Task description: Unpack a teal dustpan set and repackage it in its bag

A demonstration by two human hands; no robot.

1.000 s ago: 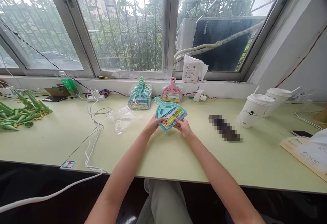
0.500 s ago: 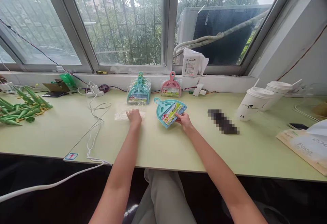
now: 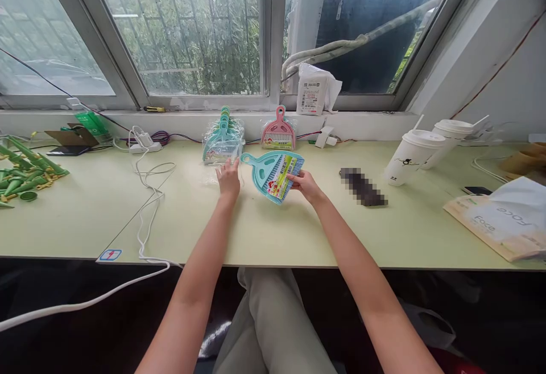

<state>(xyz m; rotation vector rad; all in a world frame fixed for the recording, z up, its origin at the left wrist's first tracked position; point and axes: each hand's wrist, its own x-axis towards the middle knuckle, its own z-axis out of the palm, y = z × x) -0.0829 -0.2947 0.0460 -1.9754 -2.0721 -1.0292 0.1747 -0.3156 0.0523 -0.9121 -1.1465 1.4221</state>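
Observation:
My right hand (image 3: 306, 185) grips a turquoise dustpan-and-brush set (image 3: 268, 172) by its wide edge, thumb over the colourful label card (image 3: 282, 175). The set is held tilted above the table, its looped handle pointing left. My left hand (image 3: 229, 180) has its fingers closed on a clear plastic bag (image 3: 216, 177), which spreads up in front of the turquoise sets. Behind it stands a row of wrapped turquoise dustpan sets (image 3: 222, 135) by the wall. A wrapped pink dustpan set (image 3: 278, 132) leans to the right of them.
White cables and a power strip (image 3: 145, 145) lie left of my hands. Farther left is a pile of green pieces (image 3: 29, 169). On the right are a blurred dark object (image 3: 362, 186), two lidded cups (image 3: 413, 155) and a tissue pack (image 3: 499, 217).
My left hand has lifted the clear bag off the table, up in front of the turquoise sets. The dustpan set in my right hand has turned slightly. The camera view has tilted down.

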